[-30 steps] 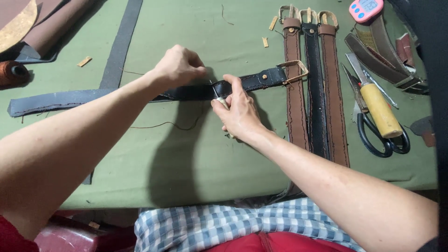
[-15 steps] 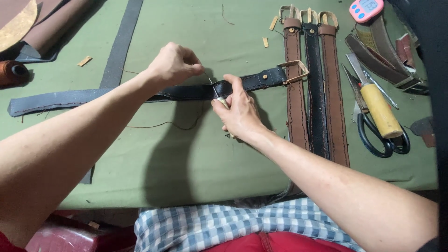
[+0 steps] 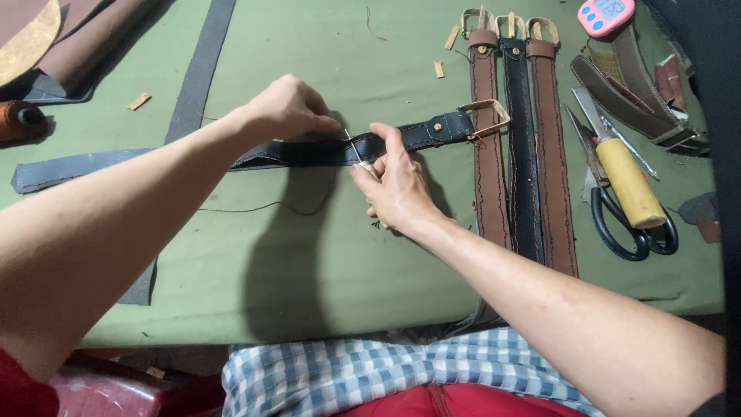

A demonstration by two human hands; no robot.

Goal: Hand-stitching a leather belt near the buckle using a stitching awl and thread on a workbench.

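A belt (image 3: 401, 140) lies across the table's (image 3: 309, 255) middle — three belts (image 3: 525, 154) just right of it, scissors (image 3: 633, 224) and knife (image 3: 625, 174) near the right edge.

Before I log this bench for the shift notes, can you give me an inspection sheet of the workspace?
Surface: green cloth table top, creased, reaching the near edge.
Job's things: black belt with a brass buckle lies flat across the table; a thin awl stands against it; a brown thread trails below.
Clutter: three belts side by side, a yellow-handled knife, black scissors, a pink timer, grey leather strips, small tan offcuts.
Grippers: left hand presses on the black belt; right hand holds the awl.
Cables: nothing seen.
Surroundings: checked cloth at the near edge; a thread spool far left.
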